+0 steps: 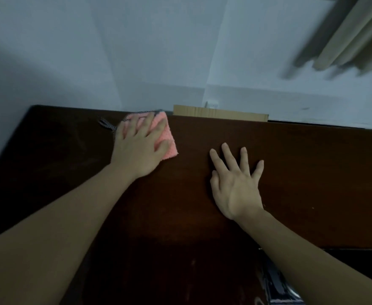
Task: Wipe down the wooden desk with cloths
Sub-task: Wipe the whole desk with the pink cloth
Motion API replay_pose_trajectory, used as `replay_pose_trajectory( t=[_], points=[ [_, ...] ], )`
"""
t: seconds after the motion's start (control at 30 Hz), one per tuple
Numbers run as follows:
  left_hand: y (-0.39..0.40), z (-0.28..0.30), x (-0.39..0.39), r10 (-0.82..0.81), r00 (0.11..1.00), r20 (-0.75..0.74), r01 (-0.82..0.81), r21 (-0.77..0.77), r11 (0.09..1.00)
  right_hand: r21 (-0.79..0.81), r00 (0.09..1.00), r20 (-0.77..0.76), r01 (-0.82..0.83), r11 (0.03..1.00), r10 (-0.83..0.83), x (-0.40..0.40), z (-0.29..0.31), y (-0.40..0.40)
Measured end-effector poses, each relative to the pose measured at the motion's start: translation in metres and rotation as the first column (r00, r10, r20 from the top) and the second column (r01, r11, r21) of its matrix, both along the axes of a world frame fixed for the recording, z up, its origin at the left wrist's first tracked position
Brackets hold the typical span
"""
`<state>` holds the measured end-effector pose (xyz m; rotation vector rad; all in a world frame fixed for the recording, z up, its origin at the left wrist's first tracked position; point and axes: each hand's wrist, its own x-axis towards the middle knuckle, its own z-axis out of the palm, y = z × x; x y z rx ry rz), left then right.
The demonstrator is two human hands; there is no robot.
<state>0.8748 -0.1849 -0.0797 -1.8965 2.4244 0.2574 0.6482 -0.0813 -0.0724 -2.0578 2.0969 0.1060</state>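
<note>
A dark wooden desk (302,172) fills the lower half of the head view. My left hand (140,146) presses flat on a folded pink cloth (169,142) with a grey edge and a grey hanging loop, near the desk's far edge by the wall. The fingers are spread over the cloth and cover most of it. My right hand (238,181) rests palm down on the bare wood to the right of the cloth, fingers apart, with nothing under it.
A strip of brown cardboard (220,112) stands between the desk's far edge and the pale wall. A white wall socket (211,104) sits just above it. Beige curtains (357,34) hang at the top right. The desk's left edge runs diagonally at the far left.
</note>
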Motion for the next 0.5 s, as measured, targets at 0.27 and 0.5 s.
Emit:
replay_pose_trajectory(
  t=[0.27,0.5],
  points=[
    [0.143,0.002,0.019,-0.359,0.933,-0.034,0.36,0.04,0.932,0.008,1.0,0.0,0.008,1.0,-0.008,-0.001,0.002,-0.002],
    [0.079,0.0,0.02,-0.037,0.999,0.021,0.035,0.051,0.998,-0.003,1.0,0.002,0.001,1.0,-0.001,-0.001,0.0,0.0]
  ],
)
